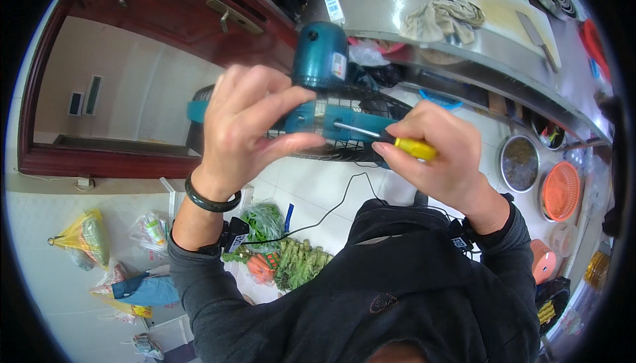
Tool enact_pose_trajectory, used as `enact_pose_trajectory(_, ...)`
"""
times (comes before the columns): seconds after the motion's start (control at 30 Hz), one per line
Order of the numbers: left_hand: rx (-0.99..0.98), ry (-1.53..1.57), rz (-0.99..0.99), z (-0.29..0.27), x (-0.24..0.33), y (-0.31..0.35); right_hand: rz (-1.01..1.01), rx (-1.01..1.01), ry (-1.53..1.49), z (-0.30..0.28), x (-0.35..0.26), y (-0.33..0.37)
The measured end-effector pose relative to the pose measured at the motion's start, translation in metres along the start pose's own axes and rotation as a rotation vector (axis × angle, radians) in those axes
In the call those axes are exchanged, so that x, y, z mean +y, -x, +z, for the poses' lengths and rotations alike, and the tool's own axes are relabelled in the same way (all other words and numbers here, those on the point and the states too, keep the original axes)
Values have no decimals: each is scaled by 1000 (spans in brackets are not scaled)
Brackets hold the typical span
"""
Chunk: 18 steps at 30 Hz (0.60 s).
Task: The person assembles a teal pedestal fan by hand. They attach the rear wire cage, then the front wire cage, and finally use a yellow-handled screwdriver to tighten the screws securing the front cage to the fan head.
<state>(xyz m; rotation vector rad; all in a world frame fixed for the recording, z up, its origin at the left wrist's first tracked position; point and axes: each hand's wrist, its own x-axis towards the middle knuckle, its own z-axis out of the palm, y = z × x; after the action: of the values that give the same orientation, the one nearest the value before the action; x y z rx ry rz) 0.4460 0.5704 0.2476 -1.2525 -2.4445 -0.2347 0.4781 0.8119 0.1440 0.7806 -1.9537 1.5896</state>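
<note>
An electric fan (321, 58) with a teal motor housing and a dark wire grille is in front of me. Across the grille runs a teal bracket (318, 121). My left hand (245, 121) has its index finger and thumb on either side of this bracket, gripping it. In my right hand (440, 147) is a screwdriver (414, 149) with a yellow handle and a metal shaft. Its shaft points left, and the tip meets the bracket near a dark hole. Whether a screw sits there is too small to tell.
A steel counter (377, 5) beyond holds a cloth (444, 21), a cutting board and a knife (536, 39). Vegetables (301, 263) lie on the floor below my left arm. Basins and an orange basket (560, 190) stand at right, a dark red door (159, 5) at left.
</note>
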Motion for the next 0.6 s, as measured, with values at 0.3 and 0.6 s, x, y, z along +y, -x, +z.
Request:
enact_pose_trajectory(0.3,16,2,83,-1,-5,1,285,-156,149,-4,-19,-9)
enact_pose_trajectory(0.6,-72,-30,156,-2,-3,-5,15,119,223,9,-13,24)
